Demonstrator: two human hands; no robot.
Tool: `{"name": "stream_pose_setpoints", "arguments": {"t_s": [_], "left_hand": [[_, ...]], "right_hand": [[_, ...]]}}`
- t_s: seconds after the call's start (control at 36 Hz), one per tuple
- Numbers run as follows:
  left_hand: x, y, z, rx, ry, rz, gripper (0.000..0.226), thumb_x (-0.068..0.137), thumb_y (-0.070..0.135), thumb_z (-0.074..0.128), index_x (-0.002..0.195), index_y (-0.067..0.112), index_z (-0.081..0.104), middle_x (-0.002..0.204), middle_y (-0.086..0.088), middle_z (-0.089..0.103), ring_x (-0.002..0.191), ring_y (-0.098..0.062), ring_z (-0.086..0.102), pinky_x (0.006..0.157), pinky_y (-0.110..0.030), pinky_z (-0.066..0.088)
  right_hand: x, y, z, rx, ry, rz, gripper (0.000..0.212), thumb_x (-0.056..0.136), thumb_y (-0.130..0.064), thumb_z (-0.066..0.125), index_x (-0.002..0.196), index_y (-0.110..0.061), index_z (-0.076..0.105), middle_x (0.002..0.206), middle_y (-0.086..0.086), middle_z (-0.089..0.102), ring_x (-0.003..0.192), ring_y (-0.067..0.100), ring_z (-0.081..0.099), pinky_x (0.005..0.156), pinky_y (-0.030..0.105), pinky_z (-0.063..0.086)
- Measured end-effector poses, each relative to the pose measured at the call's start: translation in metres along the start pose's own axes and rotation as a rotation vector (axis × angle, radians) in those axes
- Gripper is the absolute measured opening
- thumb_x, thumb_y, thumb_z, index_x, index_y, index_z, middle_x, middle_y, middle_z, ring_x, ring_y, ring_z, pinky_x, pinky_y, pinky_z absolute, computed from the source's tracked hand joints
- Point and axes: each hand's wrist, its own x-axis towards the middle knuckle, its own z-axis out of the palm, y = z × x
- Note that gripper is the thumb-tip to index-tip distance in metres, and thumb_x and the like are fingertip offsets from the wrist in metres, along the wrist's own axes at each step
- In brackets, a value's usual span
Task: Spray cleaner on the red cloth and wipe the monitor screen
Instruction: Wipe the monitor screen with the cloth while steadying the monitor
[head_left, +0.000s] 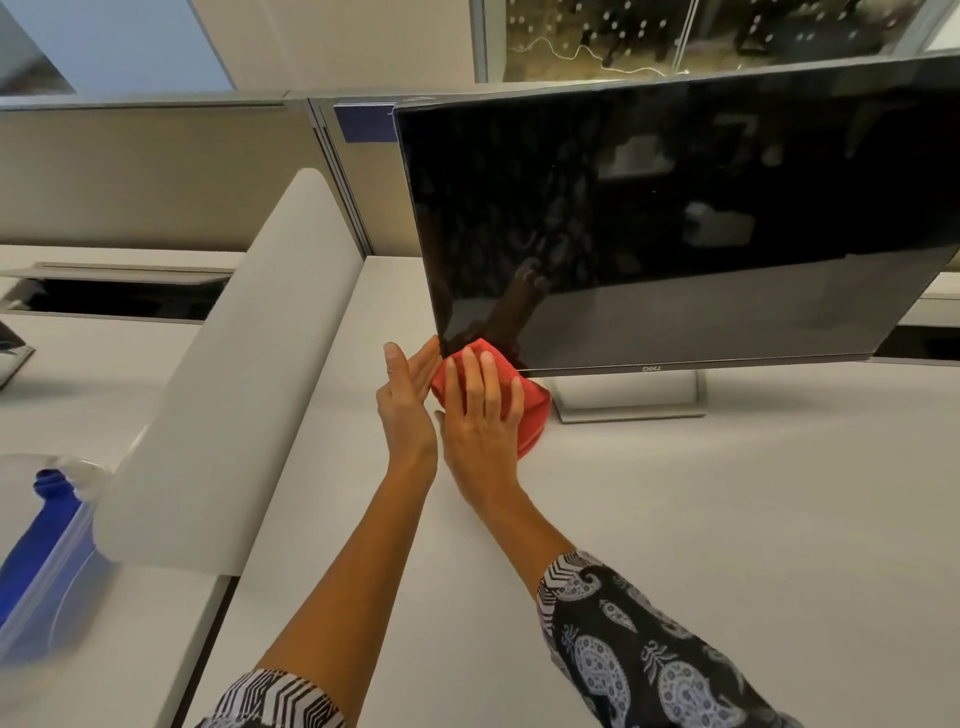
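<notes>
Right hand (480, 410): flat, fingers straight and slightly spread, pressing the red cloth (532, 410) against the glass

Red cloth: bunched under the right palm at the lower left corner of the monitor screen (675, 218), its lower folds hanging below the bezel, above the desk (727, 519)

Left hand (408, 400): open, fingers straight and together, set on edge just left of the cloth, fingertips up by the screen's corner; contact with the cloth cannot be told

Monitor screen: dark and glossy, tilted in the view, mirroring the arm and cloth; Dell logo (651, 368) on the bottom bezel

Stand (628, 400): silver base on the desk, just right of the cloth

Blue bottle (36, 535): blurred, pale top, at the frame's left edge, well apart from both hands, beyond a white divider (234, 364)

Sleeves: black-and-white patterned, pushed up the forearms
</notes>
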Motion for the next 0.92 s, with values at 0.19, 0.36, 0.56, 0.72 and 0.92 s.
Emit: {"name": "stream_pose_setpoints", "arguments": {"t_s": [0.19,0.36,0.56,0.72,0.92], "left_hand": [[0.0,-0.002,0.002,-0.022,0.002,0.014,0.07,0.083,0.072,0.022,0.126,0.034,0.061,0.132,0.013,0.061,0.117,-0.004,0.058,0.101,-0.025,0.031],[0.004,-0.002,0.0,-0.028,0.015,-0.02,0.053,0.097,0.061,0.019,0.119,0.04,0.062,0.125,0.017,0.062,0.123,-0.008,0.057,0.112,-0.036,0.021],[0.003,-0.004,0.0,-0.054,0.017,-0.031,0.056,0.095,0.064,0.019,0.119,0.04,0.063,0.126,0.016,0.063,0.122,-0.005,0.056,0.116,-0.044,0.016],[0.003,-0.002,0.002,-0.052,0.021,-0.04,0.05,0.098,0.062,0.019,0.112,0.045,0.063,0.121,0.02,0.063,0.119,-0.004,0.056,0.115,-0.042,0.019],[0.0,-0.001,0.001,-0.031,-0.003,0.0,0.063,0.09,0.067,0.02,0.126,0.035,0.062,0.131,0.014,0.061,0.119,-0.005,0.057,0.103,-0.029,0.027]], "right_hand": [[-0.008,0.061,0.009,-0.124,-0.018,-0.315,0.072,0.085,-0.041,0.07,0.147,-0.019,0.04,0.153,0.007,0.036,0.142,0.031,0.028,0.111,0.058,0.031],[-0.019,0.096,-0.004,-0.09,-0.062,-0.15,0.069,0.083,-0.035,0.075,0.142,-0.016,0.044,0.149,0.011,0.037,0.141,0.035,0.03,0.11,0.061,0.03],[-0.02,0.106,-0.028,0.075,0.007,0.291,0.043,0.1,-0.035,0.038,0.132,-0.009,0.052,0.143,0.017,0.048,0.137,0.037,0.041,0.111,0.063,0.03],[-0.013,0.067,-0.022,0.112,-0.019,0.322,0.063,0.084,-0.032,0.074,0.137,-0.007,0.051,0.143,0.02,0.049,0.134,0.04,0.043,0.11,0.055,0.038],[-0.005,0.018,-0.01,0.126,-0.023,0.148,0.064,0.079,-0.034,0.081,0.134,-0.012,0.057,0.137,0.013,0.058,0.127,0.036,0.054,0.11,0.051,0.04]]}}
